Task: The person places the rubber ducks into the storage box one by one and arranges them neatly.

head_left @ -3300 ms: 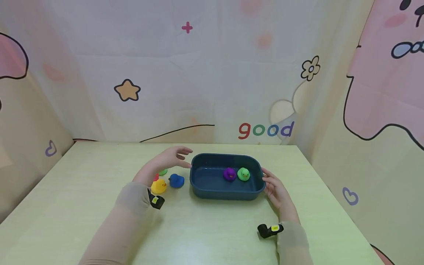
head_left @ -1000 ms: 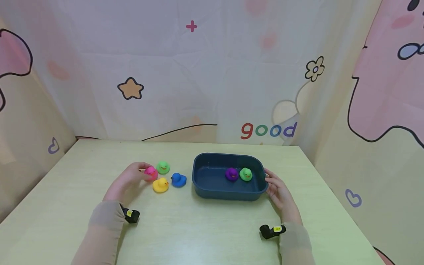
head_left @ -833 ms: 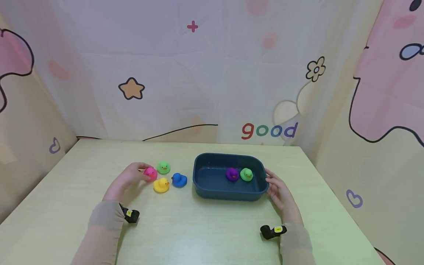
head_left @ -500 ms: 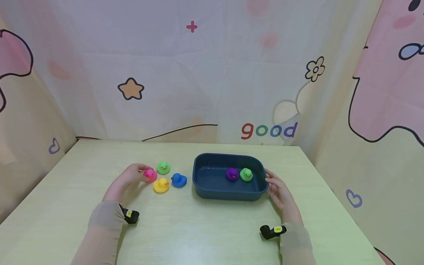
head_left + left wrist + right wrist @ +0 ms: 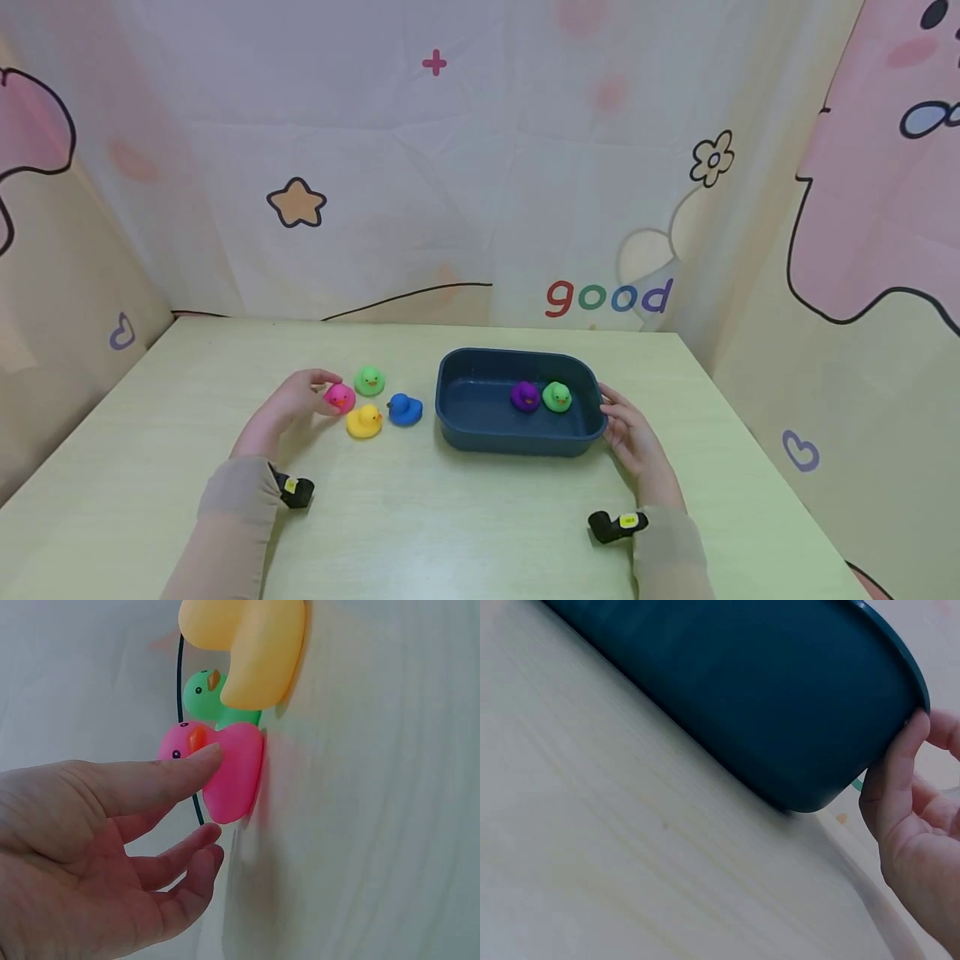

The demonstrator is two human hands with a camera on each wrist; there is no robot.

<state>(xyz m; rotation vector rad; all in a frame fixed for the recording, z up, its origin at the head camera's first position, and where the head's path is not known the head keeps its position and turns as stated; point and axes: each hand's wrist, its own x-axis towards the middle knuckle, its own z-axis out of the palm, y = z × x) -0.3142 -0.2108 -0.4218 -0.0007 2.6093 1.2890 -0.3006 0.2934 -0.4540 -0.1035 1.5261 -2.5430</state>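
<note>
My left hand (image 5: 298, 397) is at a pink rubber duck (image 5: 340, 398), with thumb and index finger on either side of it. In the left wrist view the thumb lies across the pink duck's near side and the other fingers are apart, below the duck. Close by sit a light green duck (image 5: 369, 381), a yellow duck (image 5: 364, 422) and a blue duck (image 5: 405, 409). My right hand (image 5: 630, 433) touches the right end of a dark blue plastic box (image 5: 487, 440) from outside, fingertips at the rim. Inside the box are a purple duck (image 5: 525, 397) and another light green duck (image 5: 557, 397).
A pale wooden table (image 5: 450, 517) carries everything. Behind it hangs a printed cloth backdrop (image 5: 360, 167), with side panels to left and right. Black wrist cameras sit at both sleeves.
Since the earliest frame my left hand has moved from the box's left end back to the pink duck. The pink duck has shifted slightly left. My right hand stays at the box.
</note>
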